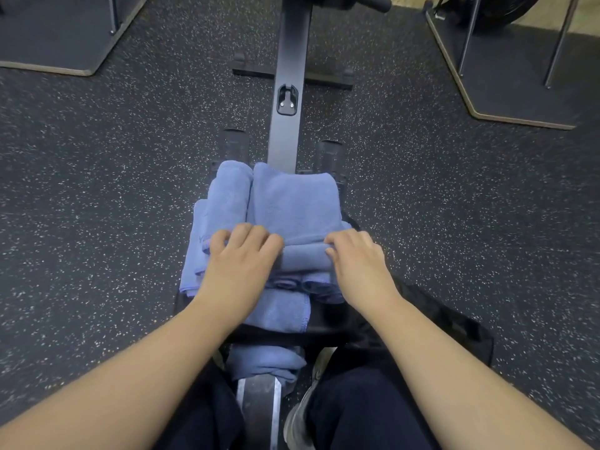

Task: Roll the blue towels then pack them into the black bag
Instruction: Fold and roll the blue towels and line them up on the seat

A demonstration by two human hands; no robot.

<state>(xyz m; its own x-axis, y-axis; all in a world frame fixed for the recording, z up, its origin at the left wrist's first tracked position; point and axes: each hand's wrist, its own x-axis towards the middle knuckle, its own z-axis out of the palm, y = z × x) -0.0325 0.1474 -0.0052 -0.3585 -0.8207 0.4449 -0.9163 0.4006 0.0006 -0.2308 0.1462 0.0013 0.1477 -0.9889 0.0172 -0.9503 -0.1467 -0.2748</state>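
A blue towel (pixel 292 203) lies flat on a stack of other blue towels in the middle of the view, its near end turned into a tight roll (pixel 305 258). My left hand (pixel 242 264) presses on the roll's left end, fingers curled over it. My right hand (pixel 360 258) grips the roll's right end. Another rolled blue towel (pixel 229 193) lies along the stack's left side. Under and to the right of the stack sits the black bag (pixel 454 326). One more crumpled blue towel (pixel 263 362) rests near my knees.
The towels rest on a rowing machine whose dark rail (pixel 287 92) runs away from me, with footrests on both sides. Speckled rubber floor (pixel 113 190) surrounds it. Equipment platforms stand at the far left (pixel 58 43) and far right (pixel 506 76). My legs straddle the rail.
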